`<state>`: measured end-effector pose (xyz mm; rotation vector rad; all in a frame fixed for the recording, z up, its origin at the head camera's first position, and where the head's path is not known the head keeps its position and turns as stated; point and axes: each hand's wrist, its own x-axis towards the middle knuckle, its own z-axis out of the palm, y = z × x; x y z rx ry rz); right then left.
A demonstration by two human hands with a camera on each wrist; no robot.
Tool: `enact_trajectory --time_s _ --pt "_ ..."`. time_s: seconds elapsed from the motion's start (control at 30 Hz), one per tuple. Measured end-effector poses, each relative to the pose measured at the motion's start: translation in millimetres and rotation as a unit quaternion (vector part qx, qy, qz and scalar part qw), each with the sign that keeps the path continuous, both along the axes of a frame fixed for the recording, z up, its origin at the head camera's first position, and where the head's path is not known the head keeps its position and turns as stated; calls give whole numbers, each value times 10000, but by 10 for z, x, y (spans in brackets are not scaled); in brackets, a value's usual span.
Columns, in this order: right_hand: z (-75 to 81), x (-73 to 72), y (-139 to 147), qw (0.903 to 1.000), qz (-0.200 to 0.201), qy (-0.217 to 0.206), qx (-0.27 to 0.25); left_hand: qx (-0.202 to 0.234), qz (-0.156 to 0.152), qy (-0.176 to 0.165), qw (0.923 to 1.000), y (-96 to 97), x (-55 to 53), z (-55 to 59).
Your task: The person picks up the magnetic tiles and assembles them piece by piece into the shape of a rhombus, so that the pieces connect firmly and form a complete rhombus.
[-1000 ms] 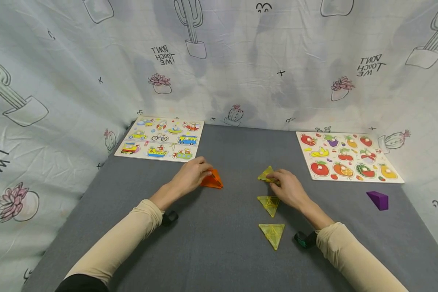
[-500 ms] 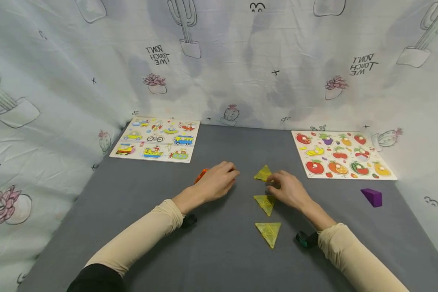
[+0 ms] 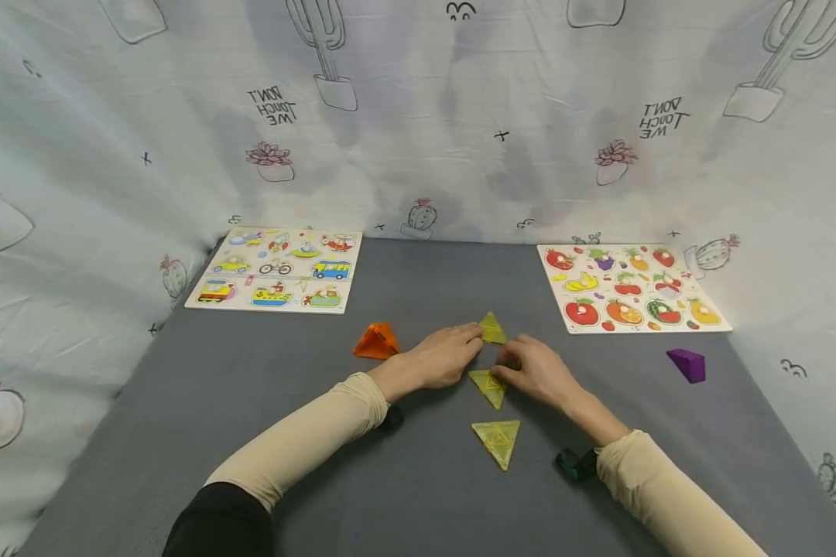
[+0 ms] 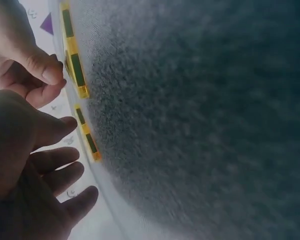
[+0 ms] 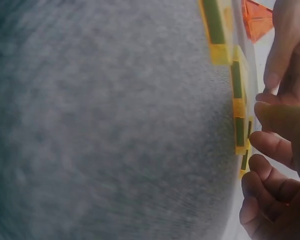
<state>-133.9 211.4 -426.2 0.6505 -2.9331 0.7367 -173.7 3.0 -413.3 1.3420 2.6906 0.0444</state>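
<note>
In the head view, three translucent yellow triangular tiles lie in a column: a far tile (image 3: 491, 328), a middle tile (image 3: 488, 387) and a near tile (image 3: 498, 444). My left hand (image 3: 444, 357) reaches to the far tile's left edge; its fingers look loose and spread in the left wrist view. At the right of the middle tile is my right hand (image 3: 539, 373), fingers loosely bent, its thumb by that tile's edge; whether it touches cannot be told. An orange pyramid (image 3: 378, 341) of similar tiles stands on the table left of my left hand.
A vehicle picture board (image 3: 279, 271) lies at the back left. At the back right is a fruit picture board (image 3: 630, 290), with a purple wedge block (image 3: 688, 365) in front of it. A patterned curtain (image 3: 418, 116) hangs behind the grey table (image 3: 362, 495).
My left hand has let go of the orange pyramid and moved right to the far yellow tile. My right hand has drawn back from the far tile towards the middle one.
</note>
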Motion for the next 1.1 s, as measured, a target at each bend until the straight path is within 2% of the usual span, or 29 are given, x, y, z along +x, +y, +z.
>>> enact_trajectory --time_s 0.13,0.27,0.67,0.9,1.1 --pt "-19 2 -69 9999 -2 -7 118 -386 112 -262 9989 3 -17 -15" --pt "-13 -1 -109 9999 25 -39 154 -486 222 -425 9977 -28 -22 -25" --pt "10 -62 51 9994 -252 -100 236 -113 318 -482 9983 -193 -10 12" --pt "13 -102 154 9975 -617 -213 273 292 323 -415 9982 -291 58 12" --pt "31 -135 172 9963 -778 -185 308 463 262 -346 9980 -343 122 25"
